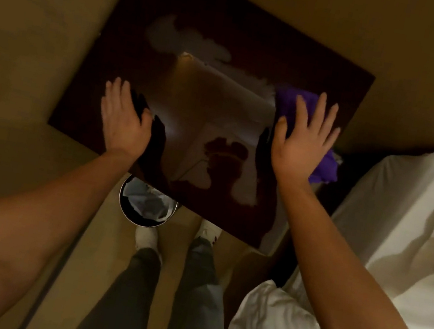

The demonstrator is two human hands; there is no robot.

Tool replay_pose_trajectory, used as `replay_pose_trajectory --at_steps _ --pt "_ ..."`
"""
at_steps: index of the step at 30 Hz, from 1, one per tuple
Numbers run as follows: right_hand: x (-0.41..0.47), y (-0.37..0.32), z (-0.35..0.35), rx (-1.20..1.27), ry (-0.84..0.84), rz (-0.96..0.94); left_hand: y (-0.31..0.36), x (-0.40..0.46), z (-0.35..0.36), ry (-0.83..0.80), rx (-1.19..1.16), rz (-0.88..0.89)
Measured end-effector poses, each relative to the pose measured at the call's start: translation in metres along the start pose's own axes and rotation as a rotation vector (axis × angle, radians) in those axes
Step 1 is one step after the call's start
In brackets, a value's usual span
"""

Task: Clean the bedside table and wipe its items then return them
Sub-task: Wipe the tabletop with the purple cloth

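Note:
The dark glossy bedside table [194, 17] fills the upper middle of the head view, bare of items and streaked with wet smears. My right hand [301, 142] lies flat, fingers spread, pressing a purple cloth [324, 165] onto the table's right side. The cloth shows above the fingertips and beside the palm. My left hand [123, 117] rests flat with fingers apart on the table's left front part, holding nothing.
A round waste bin [146, 204] with crumpled paper stands on the floor under the table's front edge, next to my feet. A bed with white sheets [406, 224] lies to the right. Beige wall surrounds the table on the left and behind.

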State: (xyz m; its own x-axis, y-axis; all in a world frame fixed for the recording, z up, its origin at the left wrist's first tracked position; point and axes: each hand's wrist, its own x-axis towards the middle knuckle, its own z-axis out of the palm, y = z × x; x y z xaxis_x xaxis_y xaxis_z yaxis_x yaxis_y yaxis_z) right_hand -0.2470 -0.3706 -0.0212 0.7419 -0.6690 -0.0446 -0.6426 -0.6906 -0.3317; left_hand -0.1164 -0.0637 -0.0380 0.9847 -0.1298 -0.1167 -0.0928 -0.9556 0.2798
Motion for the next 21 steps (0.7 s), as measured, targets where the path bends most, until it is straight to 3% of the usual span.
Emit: replay_pose_trajectory --at_steps 3,6,12,18,21 --pt "0.0 0.023 0.015 -0.082 -0.124 -0.071 -0.013 0.008 0.0 -0.007 0.044 0.024" --pt "-0.004 0.03 0.023 -0.096 -0.134 -0.007 -0.025 0.019 0.001 -0.017 0.119 0.059" --pt "-0.007 -0.016 0.032 0.13 -0.013 0.498 -0.054 0.037 0.0 -0.016 0.21 0.051" --pt "-0.014 -0.017 0.045 -0.125 -0.022 0.345 -0.081 0.061 0.011 -0.028 0.288 0.178" --pt "-0.001 -0.029 0.059 -0.157 0.02 0.404 -0.085 0.064 0.018 -0.012 0.277 0.172"
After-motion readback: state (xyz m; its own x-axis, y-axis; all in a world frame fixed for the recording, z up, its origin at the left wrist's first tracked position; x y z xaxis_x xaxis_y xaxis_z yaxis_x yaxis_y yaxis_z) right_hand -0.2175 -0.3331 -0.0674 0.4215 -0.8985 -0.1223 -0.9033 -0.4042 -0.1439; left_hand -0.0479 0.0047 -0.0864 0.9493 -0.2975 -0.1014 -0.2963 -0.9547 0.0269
